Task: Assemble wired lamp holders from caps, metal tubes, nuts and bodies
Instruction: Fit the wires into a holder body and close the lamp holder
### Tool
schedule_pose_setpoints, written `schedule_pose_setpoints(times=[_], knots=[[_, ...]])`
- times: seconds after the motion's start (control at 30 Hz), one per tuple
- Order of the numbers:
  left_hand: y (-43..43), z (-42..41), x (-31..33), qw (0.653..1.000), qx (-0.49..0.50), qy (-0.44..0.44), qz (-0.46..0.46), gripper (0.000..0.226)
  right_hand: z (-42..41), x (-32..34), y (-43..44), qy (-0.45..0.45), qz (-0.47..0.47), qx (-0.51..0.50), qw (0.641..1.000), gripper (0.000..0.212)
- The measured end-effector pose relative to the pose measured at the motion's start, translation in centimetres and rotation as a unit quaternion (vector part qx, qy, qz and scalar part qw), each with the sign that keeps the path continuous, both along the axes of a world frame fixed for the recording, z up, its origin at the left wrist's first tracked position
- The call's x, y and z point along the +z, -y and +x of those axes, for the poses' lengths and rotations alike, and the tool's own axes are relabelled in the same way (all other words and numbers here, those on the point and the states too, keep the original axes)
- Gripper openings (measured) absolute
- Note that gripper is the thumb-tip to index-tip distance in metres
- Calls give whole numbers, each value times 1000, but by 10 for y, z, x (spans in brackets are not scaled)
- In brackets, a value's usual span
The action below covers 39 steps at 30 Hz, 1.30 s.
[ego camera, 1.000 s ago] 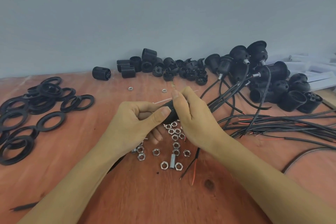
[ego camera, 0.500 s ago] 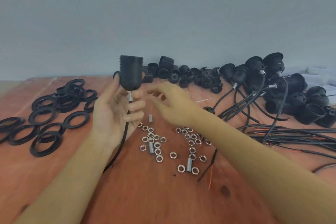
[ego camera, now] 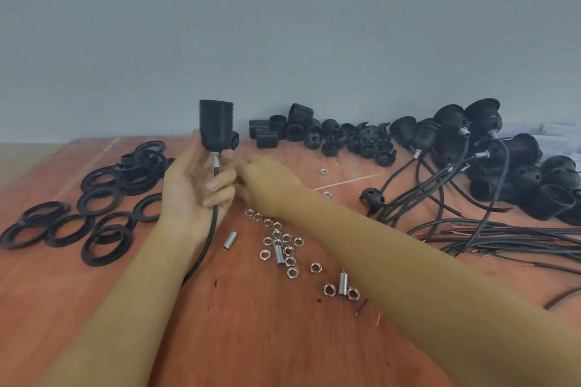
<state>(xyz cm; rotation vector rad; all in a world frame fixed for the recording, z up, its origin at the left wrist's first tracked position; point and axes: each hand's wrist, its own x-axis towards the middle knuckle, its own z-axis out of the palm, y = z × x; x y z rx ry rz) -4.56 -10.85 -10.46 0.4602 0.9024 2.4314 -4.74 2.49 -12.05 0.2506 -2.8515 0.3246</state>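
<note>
Your left hand (ego camera: 195, 188) grips just the cable (ego camera: 214, 223) under the upright lamp holder (ego camera: 217, 126), so it could tip if your blurred right hand (ego camera: 267, 187), grip unreadable, bumps it.

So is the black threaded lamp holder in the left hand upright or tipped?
Upright: the black threaded lamp holder has threads on top, silver metal tube and black cable below.

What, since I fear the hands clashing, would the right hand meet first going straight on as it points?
Probably the left hand, its fingers gripping the cable below the lamp holder; blur leaves depth unsure.
</note>
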Motion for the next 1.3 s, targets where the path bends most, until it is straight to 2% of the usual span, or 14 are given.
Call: schedule_pose_setpoints(times=[0.07, 0.17, 0.27, 0.33, 0.47, 0.6, 0.67, 0.73, 0.8, 0.9, 1.03, 1.17, 1.23, 1.3], knots=[[-6, 1, -1, 997, 17, -32, -61, 34, 16, 6, -21, -24, -159, -43, 986, 29], [-15, 6, -6, 978, 35, -107, -178, 29, 49, 14, -56, -49, -426, -114, 896, 38], [-23, 13, -10, 947, 39, -175, -268, 31, 85, 15, -76, -59, -566, -86, 818, 31], [-28, 21, -10, 931, 21, -208, -300, 40, 102, 12, -81, -49, -614, -42, 787, 23], [-36, 34, -6, 911, 3, -246, -332, 33, 127, 10, -90, -41, -625, -1, 780, 11], [-38, 37, -5, 901, -23, -252, -353, 30, 137, 9, -105, -13, -622, 43, 781, 45], [-37, 38, -6, 899, -42, -252, -355, 34, 139, 9, -109, 3, -621, 53, 782, 49], [-39, 39, -7, 894, -38, -275, -352, 30, 140, 11, -110, -9, -590, 25, 807, 46], [-42, 41, -10, 866, 7, -356, -352, 24, 140, 11, -108, -33, -542, -29, 839, 46], [-46, 41, -15, 810, 52, -456, -364, 34, 137, 8, -102, -63, -501, -82, 859, 56], [-46, 41, -16, 826, 86, -448, -330, 35, 137, 13, -98, -59, -522, -70, 848, 60], [-45, 39, -13, 844, 106, -431, -301, 37, 138, 12, -103, -91, -506, -145, 845, 89], [-45, 38, -13, 846, 114, -424, -302, 39, 138, 13, -103, -86, -532, -153, 829, 78], [-45, 38, -13, 849, 110, -420, -302, 38, 135, 12, -99, -21, -592, -102, 799, 59]])
